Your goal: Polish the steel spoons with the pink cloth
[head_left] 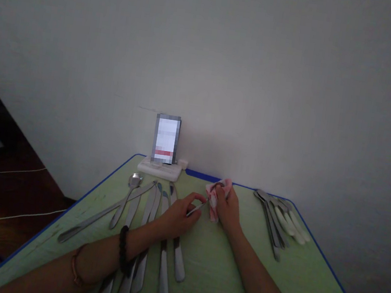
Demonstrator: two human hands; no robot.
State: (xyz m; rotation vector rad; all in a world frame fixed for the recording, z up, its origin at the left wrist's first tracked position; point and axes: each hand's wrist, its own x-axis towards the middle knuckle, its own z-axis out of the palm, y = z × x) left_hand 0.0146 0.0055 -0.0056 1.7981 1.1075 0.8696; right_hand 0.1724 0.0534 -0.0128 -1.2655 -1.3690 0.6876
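My left hand [181,216] is closed on the thin metal handle of a spoon [197,208], pinching it between thumb and fingers. The spoon's head goes into a pink and white cloth [212,213], where a rounded edge shows; the rest is covered. My right hand [229,210] grips the cloth around that head, thumb on top. Under and beside my left arm lie several metal table knives [164,278], partly hidden by it. Another spoon [135,180] rests bowl-up to their left, crossed by a long metal handle [92,219].
At the table's right lies a pile of metal cutlery [271,225], with several white-handled pieces [292,223] beside it. A lit phone [166,137] stands on a white power strip [159,169] at the back edge, against the wall [295,107]. The green table [206,274] has a blue rim.
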